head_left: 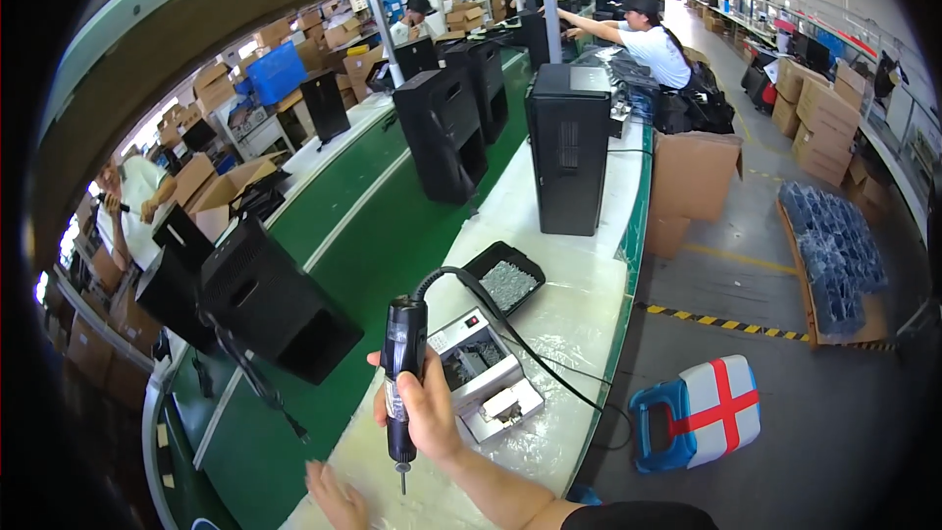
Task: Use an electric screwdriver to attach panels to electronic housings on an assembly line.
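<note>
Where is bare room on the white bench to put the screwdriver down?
Bare bench lies between the screw tray and the black case, and right of the feeder. Crowded near the right hand with the screwdriver.

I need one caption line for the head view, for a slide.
Right hand grips a black electric screwdriver upright beside a screw feeder; left hand rests on the bench.

My right hand [424, 410] is raised in front of me, fingers wrapped tight around the black electric screwdriver [402, 373], which stands upright with its bit pointing down. My right forearm runs in from the lower edge, bare, angled up and to the left toward that grip. My left hand [336, 499] sits lower, just left of the screwdriver's tip, fingers loosely spread and holding nothing that I can see.
</note>
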### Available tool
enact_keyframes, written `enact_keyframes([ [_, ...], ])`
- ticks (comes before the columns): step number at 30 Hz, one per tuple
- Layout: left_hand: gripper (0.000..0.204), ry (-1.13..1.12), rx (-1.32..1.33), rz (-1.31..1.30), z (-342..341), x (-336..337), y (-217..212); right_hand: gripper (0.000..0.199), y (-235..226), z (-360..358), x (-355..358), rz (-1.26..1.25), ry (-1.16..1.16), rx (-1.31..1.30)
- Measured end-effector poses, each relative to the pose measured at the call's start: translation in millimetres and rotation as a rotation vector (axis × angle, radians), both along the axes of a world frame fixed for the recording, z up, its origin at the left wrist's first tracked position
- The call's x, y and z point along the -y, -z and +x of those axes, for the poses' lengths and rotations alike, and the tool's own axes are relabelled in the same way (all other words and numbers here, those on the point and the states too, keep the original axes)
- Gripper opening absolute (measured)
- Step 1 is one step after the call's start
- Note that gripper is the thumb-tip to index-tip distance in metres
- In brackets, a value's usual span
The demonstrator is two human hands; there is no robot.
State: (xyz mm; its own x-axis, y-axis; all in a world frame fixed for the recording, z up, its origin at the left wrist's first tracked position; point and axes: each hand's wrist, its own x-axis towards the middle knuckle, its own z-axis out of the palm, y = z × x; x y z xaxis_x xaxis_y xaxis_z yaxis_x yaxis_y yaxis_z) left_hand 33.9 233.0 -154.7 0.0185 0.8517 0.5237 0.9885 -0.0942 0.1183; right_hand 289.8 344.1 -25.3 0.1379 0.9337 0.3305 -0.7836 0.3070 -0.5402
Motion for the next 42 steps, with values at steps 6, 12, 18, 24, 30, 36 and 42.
enact_keyframes([
  [6,0.04,0.208,0.017,-0.391,2,165,11,0.042,4,-19,-2,0.025,-0.04,0.128],
  [12,0.047,0.254,-0.066,-0.594,-31,266,12,0.05,8,-60,2,-0.055,-0.226,0.49],
  [18,0.051,0.272,-0.039,-0.64,-26,261,-3,0.054,59,-94,-15,-0.084,-0.341,1.013],
  [24,0.048,0.284,-0.049,-0.633,-27,264,5,0.051,151,-91,-47,0.0,-0.081,1.534],
  [30,0.046,0.268,-0.003,-0.628,-30,270,4,0.053,96,-93,-20,0.226,0.407,1.712],
  [36,0.047,0.263,0.007,-0.65,-35,272,4,0.038,57,-155,53,0.186,-0.527,1.355],
  [42,0.048,0.304,0.031,-0.641,-46,256,11,0.02,177,-210,118,0.754,-0.5,1.386],
])
